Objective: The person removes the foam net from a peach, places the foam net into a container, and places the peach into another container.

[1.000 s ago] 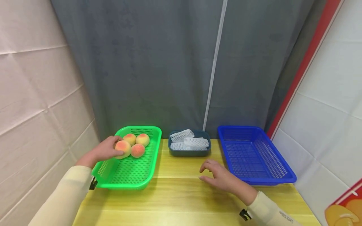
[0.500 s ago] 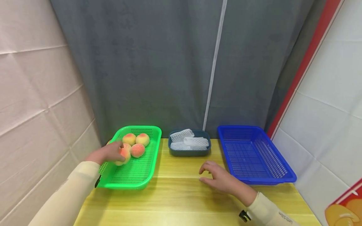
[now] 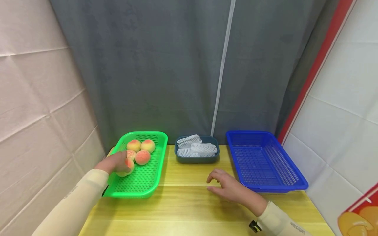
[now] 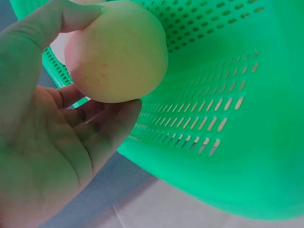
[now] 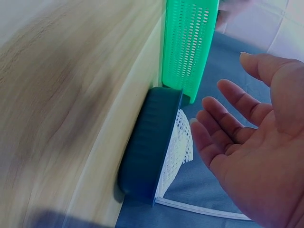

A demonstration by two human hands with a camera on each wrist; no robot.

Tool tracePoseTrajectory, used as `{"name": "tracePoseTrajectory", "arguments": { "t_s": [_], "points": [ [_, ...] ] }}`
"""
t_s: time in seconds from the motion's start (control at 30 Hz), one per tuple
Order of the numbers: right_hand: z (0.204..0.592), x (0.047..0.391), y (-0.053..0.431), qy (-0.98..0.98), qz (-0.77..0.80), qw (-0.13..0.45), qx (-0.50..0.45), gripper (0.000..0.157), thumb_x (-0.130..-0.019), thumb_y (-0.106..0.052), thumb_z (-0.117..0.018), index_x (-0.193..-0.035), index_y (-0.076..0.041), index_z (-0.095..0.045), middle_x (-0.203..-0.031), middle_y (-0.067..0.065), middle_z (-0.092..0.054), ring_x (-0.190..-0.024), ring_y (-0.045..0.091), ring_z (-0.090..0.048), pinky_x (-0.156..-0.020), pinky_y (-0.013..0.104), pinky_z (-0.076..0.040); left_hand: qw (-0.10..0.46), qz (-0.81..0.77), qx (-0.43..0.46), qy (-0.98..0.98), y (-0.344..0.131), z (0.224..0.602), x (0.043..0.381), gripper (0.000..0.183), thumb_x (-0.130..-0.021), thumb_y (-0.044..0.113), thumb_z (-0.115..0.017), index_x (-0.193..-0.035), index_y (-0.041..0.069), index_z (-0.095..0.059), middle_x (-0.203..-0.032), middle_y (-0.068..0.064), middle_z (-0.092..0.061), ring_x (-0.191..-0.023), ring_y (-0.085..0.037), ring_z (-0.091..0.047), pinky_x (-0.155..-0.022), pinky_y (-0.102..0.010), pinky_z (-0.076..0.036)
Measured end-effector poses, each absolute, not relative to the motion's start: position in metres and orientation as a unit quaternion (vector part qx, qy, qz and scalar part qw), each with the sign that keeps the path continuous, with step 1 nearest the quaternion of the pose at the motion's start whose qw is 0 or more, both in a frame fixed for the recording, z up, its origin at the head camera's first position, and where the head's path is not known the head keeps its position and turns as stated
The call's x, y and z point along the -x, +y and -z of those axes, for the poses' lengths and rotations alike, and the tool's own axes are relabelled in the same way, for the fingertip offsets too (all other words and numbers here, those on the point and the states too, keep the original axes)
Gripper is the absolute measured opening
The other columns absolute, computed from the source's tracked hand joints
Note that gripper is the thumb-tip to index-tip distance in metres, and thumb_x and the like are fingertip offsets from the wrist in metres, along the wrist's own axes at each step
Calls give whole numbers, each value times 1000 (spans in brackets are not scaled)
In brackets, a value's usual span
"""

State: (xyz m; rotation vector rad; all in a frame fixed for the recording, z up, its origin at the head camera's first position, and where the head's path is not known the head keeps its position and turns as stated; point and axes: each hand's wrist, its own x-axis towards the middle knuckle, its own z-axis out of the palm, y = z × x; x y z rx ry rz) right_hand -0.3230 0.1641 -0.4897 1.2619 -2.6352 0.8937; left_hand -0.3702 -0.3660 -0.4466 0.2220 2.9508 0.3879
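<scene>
At the left, inside the green basket [image 3: 140, 183], my left hand [image 3: 115, 162] grips a peach [image 3: 127, 168]. The left wrist view has the thumb over the top of this peach [image 4: 118, 52] and the fingers bent beneath it. Several other peaches lie in the basket's rear part, among them a redder peach [image 3: 142, 157]; the hand partly covers some. My right hand [image 3: 227, 186] is held over the table, loosely curved around nothing, left of the blue basket [image 3: 254, 188]. In the right wrist view its fingers [image 5: 232, 121] are relaxed, with the palm showing.
Between the baskets, at the table's back edge, a small dark teal tub [image 3: 196, 160] holds several white foam net sleeves [image 3: 203, 148]. A grey curtain [image 3: 159, 72] hangs behind. White panels [image 3: 342, 108] flank the wooden table [image 3: 189, 209].
My left hand has moved right and toward the front of the green basket, bringing the peach with it and uncovering another peach behind. My right hand has stayed almost still.
</scene>
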Motion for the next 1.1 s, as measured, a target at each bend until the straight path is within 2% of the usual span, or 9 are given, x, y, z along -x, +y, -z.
{"name": "tracePoseTrajectory", "arguments": {
  "t_s": [0.07, 0.17, 0.33, 0.47, 0.73, 0.77, 0.87, 0.97, 1.1],
  "points": [
    [490, 323, 164, -862, -292, 41, -412, 14, -107, -26, -77, -114, -15, -72, -117, -2, -68, -112, 17, -63, -96, 43, -58, 80, -128, -68, 986, -366, 447, 371, 58, -81, 11, -75, -130, -13, -56, -109, -17, -62, -93, -32, -54, -86, -48, -48],
    [490, 323, 164, -863, -293, 40, -410, 14, -107, -27, -77, -115, -17, -71, -117, -3, -68, -112, 17, -64, -96, 43, -58, 83, -121, -59, 987, -365, 447, 371, 64, -82, 11, -75, -136, -16, -55, -112, -20, -63, -93, -31, -56, -86, -48, -49],
    [490, 323, 164, -861, -291, 39, -415, 16, -107, -28, -76, -115, -15, -72, -116, -3, -68, -111, 16, -63, -96, 43, -58, 90, -107, -51, 989, -361, 448, 370, 87, -83, 10, -77, -152, -26, -38, -137, -37, -61, -109, -37, -61, -101, -56, -52],
    [489, 323, 164, -862, -288, 39, -417, 17, -107, -28, -76, -115, -14, -72, -116, -4, -68, -111, 16, -63, -97, 44, -58, 97, -102, -50, 989, -359, 448, 370, 86, -84, 9, -77, -152, -26, -38, -146, -42, -55, -122, -44, -61, -109, -62, -49],
    [491, 324, 162, -857, -287, 45, -425, 18, -106, -26, -77, -115, -11, -73, -114, -3, -69, -107, 14, -63, -95, 42, -58, 123, -104, -29, 986, -357, 443, 366, 82, -89, 9, -75, -156, -22, -38, -156, -43, -47, -139, -52, -53, -117, -66, -43],
    [492, 324, 162, -857, -287, 45, -426, 19, -106, -26, -78, -115, -10, -73, -114, -3, -69, -106, 14, -63, -95, 41, -58, 126, -106, -25, 986, -357, 443, 365, 83, -90, 9, -75, -156, -22, -37, -156, -43, -47, -140, -52, -53, -117, -66, -43],
    [493, 323, 162, -858, -287, 42, -424, 19, -106, -27, -78, -114, -11, -73, -114, -4, -69, -106, 13, -63, -94, 40, -58, 132, -108, -20, 985, -358, 443, 365, 80, -89, 7, -74, -154, -22, -39, -145, -40, -56, -124, -47, -61, -110, -60, -49],
    [493, 322, 162, -859, -288, 38, -422, 18, -106, -27, -78, -114, -12, -73, -114, -4, -69, -106, 13, -63, -94, 40, -59, 140, -111, -14, 984, -358, 441, 364, 79, -89, 6, -73, -154, -22, -38, -143, -40, -57, -124, -48, -61, -109, -60, -50],
    [492, 321, 162, -859, -289, 31, -421, 18, -106, -27, -77, -115, -12, -73, -114, -4, -69, -107, 13, -64, -94, 40, -59, 154, -127, -3, 980, -357, 439, 361, 86, -92, 7, -74, -160, -22, -29, -158, -45, -41, -147, -61, -43, -121, -67, -38]
  ]
}}
